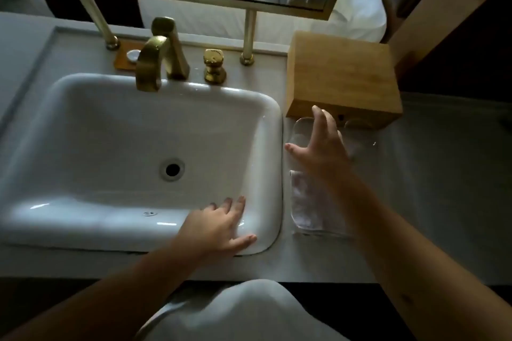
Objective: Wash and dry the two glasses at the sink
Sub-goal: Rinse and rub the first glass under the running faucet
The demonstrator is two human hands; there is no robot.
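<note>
The right hand (322,144) hovers with fingers spread over a glass (302,130) standing on a cloth (307,210) on the bench (429,188), just right of the sink (138,124); whether it touches the glass is unclear. The left hand (219,225) lies flat, fingers straight and splayed, on the sink's near right corner. A second glass (360,133) stands just right of the first, its outline faint, against a wooden box (340,77) at the bench's back edge. A gold tap (155,61) and knob (214,65) stand behind the sink.
</note>
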